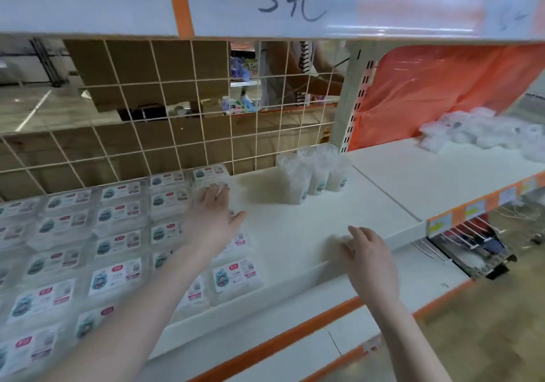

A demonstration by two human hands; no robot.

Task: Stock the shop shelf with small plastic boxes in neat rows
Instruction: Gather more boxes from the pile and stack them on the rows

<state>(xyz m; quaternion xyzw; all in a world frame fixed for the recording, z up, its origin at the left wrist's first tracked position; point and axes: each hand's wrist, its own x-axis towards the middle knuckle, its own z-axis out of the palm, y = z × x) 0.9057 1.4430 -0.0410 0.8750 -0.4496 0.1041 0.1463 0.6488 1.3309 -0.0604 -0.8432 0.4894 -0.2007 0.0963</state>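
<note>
The small plastic boxes (118, 243) lay in neat rows on the left of the white shelf (309, 234), the left hand (211, 219) resting flat with spread fingers on the rightmost column, the right hand (368, 255) loosely spread, holding nothing, near the front edge.

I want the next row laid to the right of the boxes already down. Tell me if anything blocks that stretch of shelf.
Nothing visible blocks it. The shelf lies bare right of the boxes. The wrapped cups stand farther back near the wire grid. The right hand hovers over the front edge, holding nothing.
</note>
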